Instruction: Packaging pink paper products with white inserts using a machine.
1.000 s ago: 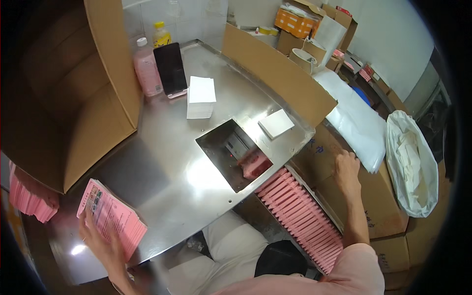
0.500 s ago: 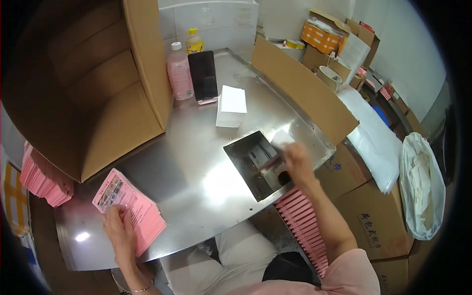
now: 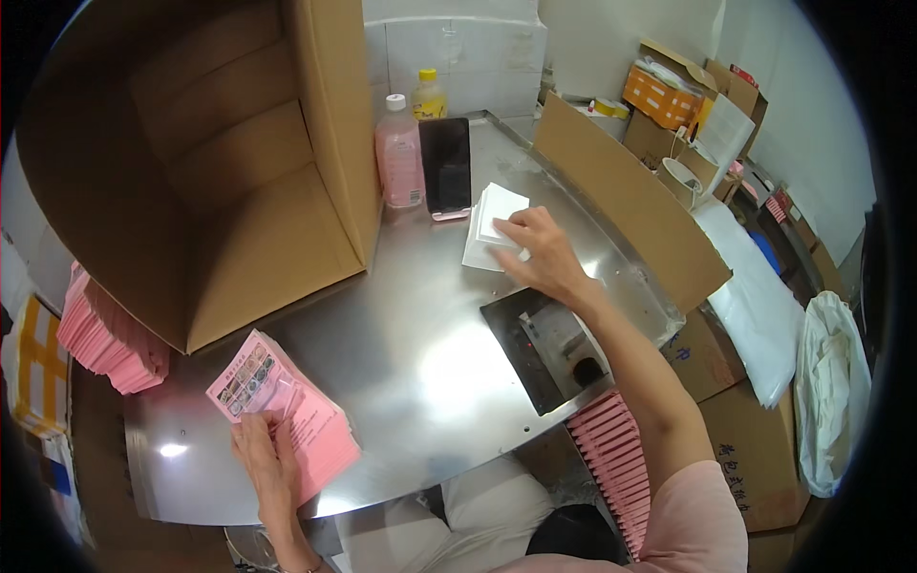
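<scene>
My left hand [image 3: 266,463] lies on a fanned stack of pink printed packets [image 3: 323,441] at the front left of the metal table. Its bent fingers pinch near the middle of the top packet, where a clear film shows. At the back centre, my right hand [image 3: 544,250] reaches across to a stack of white folded sheets [image 3: 503,199]. Its fingers are spread at the stack's near right edge, fingertips touching the paper. The upper sheets sit a little askew. Whether any sheet is gripped is hard to make out.
A large open carton [image 3: 277,229] stands at the left, beside more pink packets [image 3: 110,334]. A dark rectangular opening [image 3: 511,334] is set into the metal table [image 3: 411,372]. Behind are a phone on a stand [image 3: 446,167] and bottles [image 3: 399,158]. Pink packets [image 3: 611,458] fill a box below right.
My right hand has left the rectangular opening and moved up and left to the white stack. My left hand stays on the pink packets. The view has shifted slightly.
</scene>
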`<action>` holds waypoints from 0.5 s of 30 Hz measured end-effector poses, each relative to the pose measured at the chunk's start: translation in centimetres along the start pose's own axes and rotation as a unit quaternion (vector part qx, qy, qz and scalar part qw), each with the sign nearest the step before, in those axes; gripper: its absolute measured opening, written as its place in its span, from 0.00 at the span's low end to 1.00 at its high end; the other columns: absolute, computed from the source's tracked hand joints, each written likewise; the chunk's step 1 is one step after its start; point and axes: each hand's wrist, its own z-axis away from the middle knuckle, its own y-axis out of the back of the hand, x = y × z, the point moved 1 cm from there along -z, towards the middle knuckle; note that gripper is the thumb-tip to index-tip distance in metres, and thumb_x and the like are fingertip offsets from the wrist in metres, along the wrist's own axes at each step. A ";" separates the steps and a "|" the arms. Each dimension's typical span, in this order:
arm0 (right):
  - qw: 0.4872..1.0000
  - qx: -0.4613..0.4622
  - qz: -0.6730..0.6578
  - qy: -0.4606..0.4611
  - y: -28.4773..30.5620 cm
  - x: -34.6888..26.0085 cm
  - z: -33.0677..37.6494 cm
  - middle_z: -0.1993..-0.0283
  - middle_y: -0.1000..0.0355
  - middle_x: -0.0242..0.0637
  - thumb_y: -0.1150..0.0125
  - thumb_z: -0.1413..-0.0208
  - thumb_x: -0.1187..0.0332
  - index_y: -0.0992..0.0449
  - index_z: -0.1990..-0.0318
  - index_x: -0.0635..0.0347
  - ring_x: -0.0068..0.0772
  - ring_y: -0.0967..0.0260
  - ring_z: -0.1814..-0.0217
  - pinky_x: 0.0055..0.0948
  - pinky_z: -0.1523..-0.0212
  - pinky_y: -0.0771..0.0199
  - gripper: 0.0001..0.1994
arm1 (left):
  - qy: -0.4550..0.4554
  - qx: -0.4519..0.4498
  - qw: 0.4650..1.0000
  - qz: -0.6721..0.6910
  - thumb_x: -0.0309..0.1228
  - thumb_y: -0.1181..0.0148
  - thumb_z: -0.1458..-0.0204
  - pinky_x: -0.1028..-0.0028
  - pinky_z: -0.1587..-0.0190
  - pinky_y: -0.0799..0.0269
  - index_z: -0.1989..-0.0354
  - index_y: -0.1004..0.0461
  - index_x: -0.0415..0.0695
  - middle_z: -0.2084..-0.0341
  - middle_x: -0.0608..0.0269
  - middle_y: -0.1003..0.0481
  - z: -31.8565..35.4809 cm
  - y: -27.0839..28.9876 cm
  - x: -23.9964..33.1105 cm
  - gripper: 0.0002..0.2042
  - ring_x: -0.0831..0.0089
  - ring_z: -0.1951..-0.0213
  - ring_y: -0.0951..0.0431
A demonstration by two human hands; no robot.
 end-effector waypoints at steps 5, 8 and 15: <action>0.965 -0.044 0.257 0.030 -4.9 -2.6 -1.4 0.54 0.31 0.40 0.31 0.61 0.65 0.22 0.54 0.61 0.44 0.35 0.51 0.41 0.62 0.31 0.22 | -0.003 -0.007 1.000 0.003 0.23 0.42 0.44 0.62 0.52 0.38 0.63 0.31 0.39 0.68 0.54 0.30 0.1 -0.5 0.1 0.05 0.57 0.60 0.33; 0.923 -0.096 0.370 -0.049 -5.9 -3.6 -2.8 0.54 0.32 0.41 0.34 0.59 0.67 0.23 0.57 0.66 0.46 0.36 0.51 0.40 0.63 0.30 0.19 | 0.002 -0.021 1.000 0.001 0.23 0.42 0.44 0.61 0.51 0.38 0.62 0.31 0.39 0.67 0.54 0.30 0.2 -0.7 -0.1 0.05 0.56 0.59 0.33; 0.895 -0.128 0.375 -0.207 2.4 -2.2 3.4 0.57 0.32 0.44 0.35 0.53 0.68 0.23 0.58 0.67 0.46 0.35 0.52 0.34 0.62 0.24 0.15 | 0.024 -0.004 1.000 0.017 0.23 0.42 0.44 0.60 0.51 0.38 0.60 0.31 0.40 0.65 0.51 0.31 0.3 -1.0 -1.2 0.06 0.55 0.58 0.32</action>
